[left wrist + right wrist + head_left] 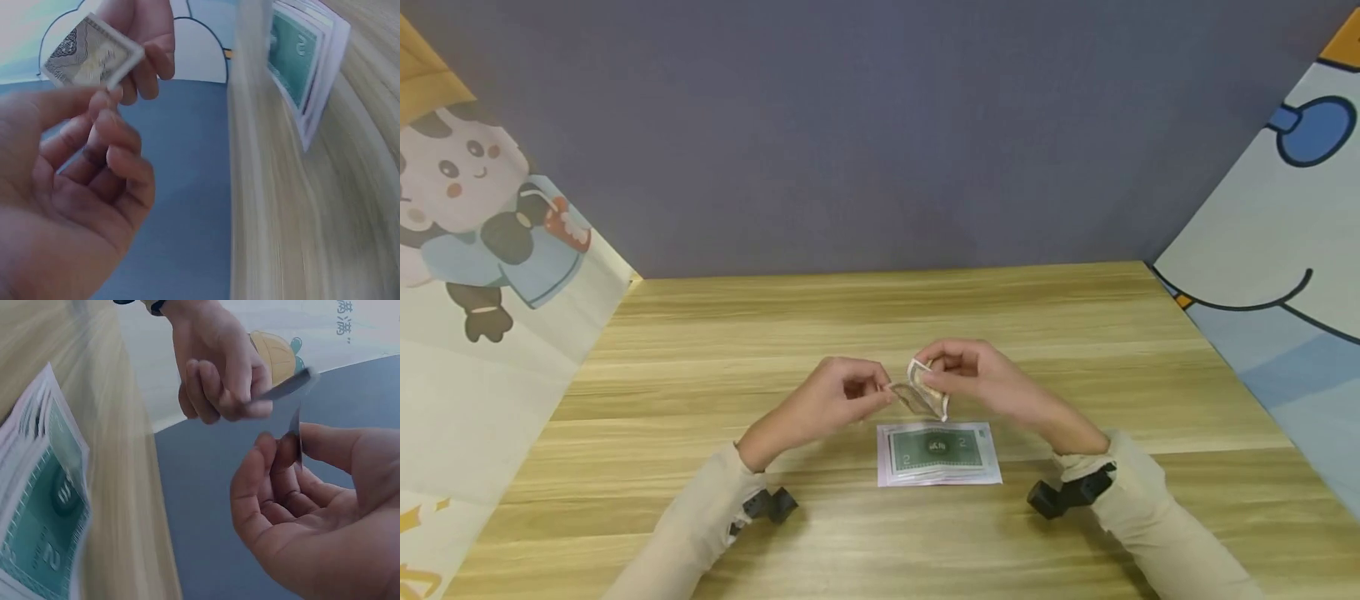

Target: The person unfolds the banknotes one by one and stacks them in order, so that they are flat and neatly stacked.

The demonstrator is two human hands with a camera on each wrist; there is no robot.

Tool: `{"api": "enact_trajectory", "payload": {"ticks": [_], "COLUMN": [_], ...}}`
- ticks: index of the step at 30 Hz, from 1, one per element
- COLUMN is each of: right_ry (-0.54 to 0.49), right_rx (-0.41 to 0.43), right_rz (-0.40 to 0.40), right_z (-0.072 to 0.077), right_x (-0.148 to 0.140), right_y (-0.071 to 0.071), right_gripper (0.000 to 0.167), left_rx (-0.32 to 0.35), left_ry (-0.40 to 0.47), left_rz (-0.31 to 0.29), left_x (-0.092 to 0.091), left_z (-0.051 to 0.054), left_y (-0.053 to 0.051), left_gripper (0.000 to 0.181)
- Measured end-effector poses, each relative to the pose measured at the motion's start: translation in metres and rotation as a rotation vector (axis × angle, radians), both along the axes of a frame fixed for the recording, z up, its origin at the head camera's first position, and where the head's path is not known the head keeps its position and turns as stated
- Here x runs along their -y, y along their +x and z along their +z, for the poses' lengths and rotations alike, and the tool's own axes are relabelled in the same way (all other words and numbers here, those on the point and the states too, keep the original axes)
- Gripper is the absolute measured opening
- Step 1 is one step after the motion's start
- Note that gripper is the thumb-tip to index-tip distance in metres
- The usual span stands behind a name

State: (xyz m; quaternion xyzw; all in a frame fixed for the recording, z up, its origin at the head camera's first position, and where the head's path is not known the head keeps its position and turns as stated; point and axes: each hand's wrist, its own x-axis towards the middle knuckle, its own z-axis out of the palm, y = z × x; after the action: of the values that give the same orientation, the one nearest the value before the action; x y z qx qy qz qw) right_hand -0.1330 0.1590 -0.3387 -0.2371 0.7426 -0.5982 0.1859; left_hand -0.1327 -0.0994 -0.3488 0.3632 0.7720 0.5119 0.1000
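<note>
A small brownish banknote (916, 402), bent along its middle, is held in the air between both hands. My left hand (833, 398) pinches its left end between thumb and fingertips. At the other end, my right hand (988, 379) grips the note with thumb and curled fingers. The left wrist view shows the patterned face of the banknote (87, 53); in the right wrist view it is nearly edge-on. Just below the hands, a stack of banknotes (936, 450) lies on the table, a green note marked 2 on top and pinkish edges beneath.
The stack sits on a light wood-grain table (700, 333). A grey-blue panel (880, 133) rises at the back, and printed cartoon panels stand at the left (512, 358) and right (1240, 208). Each wrist wears a black device (1067, 492).
</note>
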Motion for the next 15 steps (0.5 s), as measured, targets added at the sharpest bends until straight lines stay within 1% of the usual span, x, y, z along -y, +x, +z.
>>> {"api": "enact_trajectory", "payload": {"ticks": [2, 5, 8, 11, 15], "right_ry": [-0.013, -0.024, -0.011, 0.018, 0.060], "right_rx": [-0.008, -0.041, -0.080, -0.113, -0.146], "right_rz": [-0.031, -0.068, -0.109, -0.140, -0.157], "right_z": [0.004, 0.009, 0.012, 0.011, 0.004], "right_x": [-0.002, -0.007, -0.014, -0.023, -0.032], "right_y": [0.000, 0.000, 0.003, 0.006, 0.010], "right_gripper": [0.023, 0.020, 0.018, 0.018, 0.018], "left_rx": [0.054, 0.136, 0.147, 0.159, 0.182], "left_ry": [0.033, 0.110, 0.164, 0.177, 0.132], "left_rz": [-0.041, -0.104, -0.136, -0.137, -0.110], "left_x": [0.002, 0.005, 0.006, 0.006, 0.006], "left_z": [0.002, 0.005, 0.007, 0.008, 0.008], "left_y": [0.000, 0.000, 0.000, 0.000, 0.004], "left_gripper": [0.010, 0.012, 0.015, 0.018, 0.021]}}
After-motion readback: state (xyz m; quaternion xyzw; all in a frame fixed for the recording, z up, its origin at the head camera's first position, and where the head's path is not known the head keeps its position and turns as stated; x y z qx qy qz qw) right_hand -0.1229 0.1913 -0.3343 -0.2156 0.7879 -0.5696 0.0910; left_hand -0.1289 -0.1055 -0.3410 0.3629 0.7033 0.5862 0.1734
